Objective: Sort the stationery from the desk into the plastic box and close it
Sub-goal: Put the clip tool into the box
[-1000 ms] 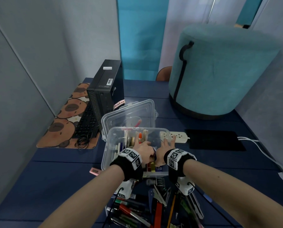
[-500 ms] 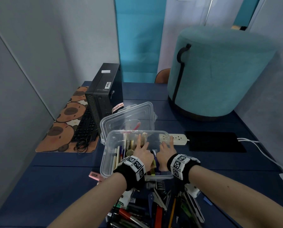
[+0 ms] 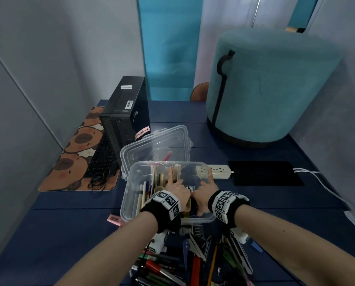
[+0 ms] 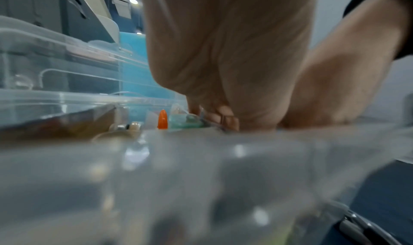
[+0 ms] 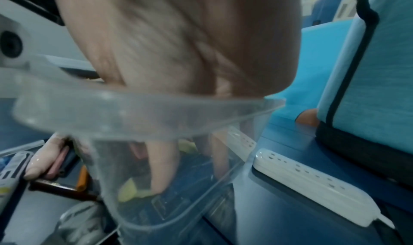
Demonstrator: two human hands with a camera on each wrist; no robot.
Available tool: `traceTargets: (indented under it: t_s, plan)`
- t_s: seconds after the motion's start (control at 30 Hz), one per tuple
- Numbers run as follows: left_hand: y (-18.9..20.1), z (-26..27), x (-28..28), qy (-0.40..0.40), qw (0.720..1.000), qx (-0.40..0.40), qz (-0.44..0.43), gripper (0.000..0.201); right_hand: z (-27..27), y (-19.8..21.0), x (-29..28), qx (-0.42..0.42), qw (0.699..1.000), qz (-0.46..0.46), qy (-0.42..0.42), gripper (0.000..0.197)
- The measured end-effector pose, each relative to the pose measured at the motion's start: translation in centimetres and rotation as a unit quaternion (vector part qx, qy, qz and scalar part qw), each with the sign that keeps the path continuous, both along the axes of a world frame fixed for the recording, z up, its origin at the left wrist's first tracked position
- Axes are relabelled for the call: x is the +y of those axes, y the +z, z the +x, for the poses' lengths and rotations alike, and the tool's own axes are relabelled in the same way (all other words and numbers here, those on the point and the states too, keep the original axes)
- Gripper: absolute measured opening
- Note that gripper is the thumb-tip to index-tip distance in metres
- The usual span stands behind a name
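The clear plastic box stands open mid-desk, its lid lying just behind it. Pens, tape rolls and an orange-tipped item are inside. Both hands reach into the box side by side. My left hand has one finger straight over the tape rolls, while its other fingertips bend down onto small items. My right hand spreads straight fingers down to the box floor, and its thumb lies against pink and black pens. A heap of loose stationery sits at the desk's near edge.
A pink eraser lies left of the box. A white power strip and a black pad are to the right. A teal stool is at the back right. A black computer, a keyboard and a patterned mat are at the back left.
Both hands have drawn back from the far half of the box toward its near wall and sunk lower among the contents. The orange tip no longer shows in the head view.
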State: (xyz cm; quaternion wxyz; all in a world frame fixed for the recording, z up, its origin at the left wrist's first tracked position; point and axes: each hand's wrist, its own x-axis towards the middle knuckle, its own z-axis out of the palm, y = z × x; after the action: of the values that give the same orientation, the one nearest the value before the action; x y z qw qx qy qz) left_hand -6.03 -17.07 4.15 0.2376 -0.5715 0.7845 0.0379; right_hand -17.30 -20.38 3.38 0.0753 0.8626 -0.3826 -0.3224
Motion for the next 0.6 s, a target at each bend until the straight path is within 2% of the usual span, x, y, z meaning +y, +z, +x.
traceTargets:
  t_s: [0.23,0.33,0.4,0.5,0.6]
  plan:
    - [0.6,-0.3,0.4,-0.013,0.999,-0.014,0.039,0.047,0.2,0.1,0.8,-0.025,0.999,0.033,-0.027,0.053]
    - [1.4,-0.4,1.2,-0.011,0.999,0.002,0.043,0.045,-0.2,1.0,2.0,-0.1,0.99,0.059,-0.075,0.038]
    - [1.8,-0.4,1.9,0.006,0.999,0.051,0.012,0.039,-0.7,1.4,2.9,-0.147,0.982,0.061,-0.101,0.03]
    - [2.3,-0.8,3.6,0.012,0.99,0.121,-0.069,0.033,-1.9,0.9,4.3,-0.207,0.967,0.058,-0.139,0.028]
    - [2.3,-1.0,6.6,0.005,0.954,0.219,-0.203,0.032,-2.8,0.9,6.0,-0.346,0.92,0.05,-0.175,0.027]
